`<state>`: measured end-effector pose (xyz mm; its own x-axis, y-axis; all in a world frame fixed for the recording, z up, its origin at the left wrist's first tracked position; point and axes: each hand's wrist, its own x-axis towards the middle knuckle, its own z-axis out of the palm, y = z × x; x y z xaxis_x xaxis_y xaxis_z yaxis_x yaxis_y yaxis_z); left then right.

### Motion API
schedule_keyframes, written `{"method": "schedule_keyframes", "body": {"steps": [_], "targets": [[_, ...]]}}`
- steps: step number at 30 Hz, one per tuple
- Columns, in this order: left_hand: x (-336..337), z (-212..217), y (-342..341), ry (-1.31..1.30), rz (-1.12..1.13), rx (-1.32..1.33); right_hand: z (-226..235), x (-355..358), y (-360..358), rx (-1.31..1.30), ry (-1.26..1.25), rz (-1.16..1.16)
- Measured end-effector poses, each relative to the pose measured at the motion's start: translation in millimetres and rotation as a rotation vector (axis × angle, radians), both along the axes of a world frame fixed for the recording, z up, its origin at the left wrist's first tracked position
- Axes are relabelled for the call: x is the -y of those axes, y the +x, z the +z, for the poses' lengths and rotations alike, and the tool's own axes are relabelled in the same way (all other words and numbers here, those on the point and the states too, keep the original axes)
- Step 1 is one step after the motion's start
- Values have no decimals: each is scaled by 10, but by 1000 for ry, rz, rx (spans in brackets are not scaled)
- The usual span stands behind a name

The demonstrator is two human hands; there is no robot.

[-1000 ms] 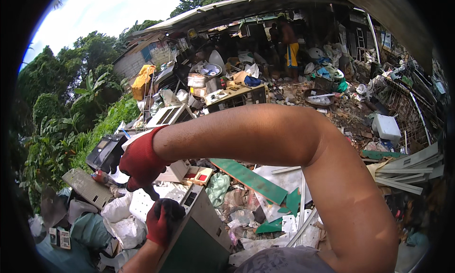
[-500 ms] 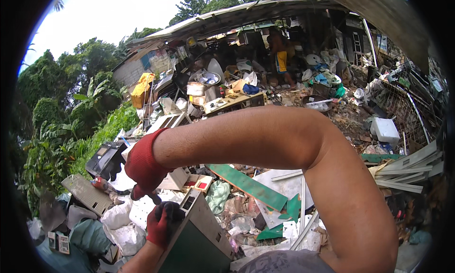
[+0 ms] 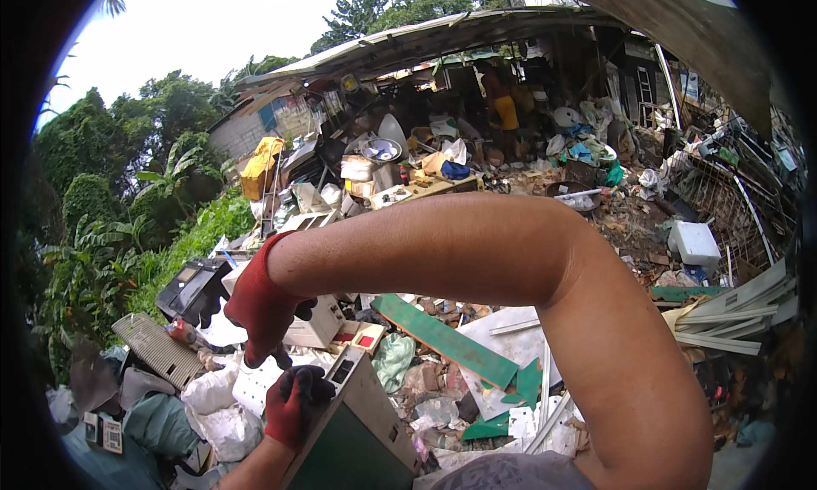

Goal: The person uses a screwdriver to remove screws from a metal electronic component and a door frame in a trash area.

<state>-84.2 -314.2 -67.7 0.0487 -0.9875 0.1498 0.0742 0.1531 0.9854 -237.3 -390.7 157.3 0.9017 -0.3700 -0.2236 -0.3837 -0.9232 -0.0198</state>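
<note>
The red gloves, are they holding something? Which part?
The left hand grips the top corner of a grey-green metal box. The right hand is closed just above that corner, maybe on a dark tool handle; too hidden to tell.

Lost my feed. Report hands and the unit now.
Right hand fisted on a dark tool, above the grey-green appliance. Left hand grips its top corner. Scrap heaped all round; nothing between the hands.

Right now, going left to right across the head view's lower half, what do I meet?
Grey slatted panel → right hand → green strip → bare forearm's elbow → white box.
</note>
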Motion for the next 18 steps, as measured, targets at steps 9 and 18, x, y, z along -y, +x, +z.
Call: {"method": "schedule_keyframes", "body": {"steps": [9,18], "targets": [[-6,41,-48,-74,-10,122,-229,383,294,150,160,542],[-21,60,20,-23,-16,179,32,-14,117,-70,-168,180]]}}
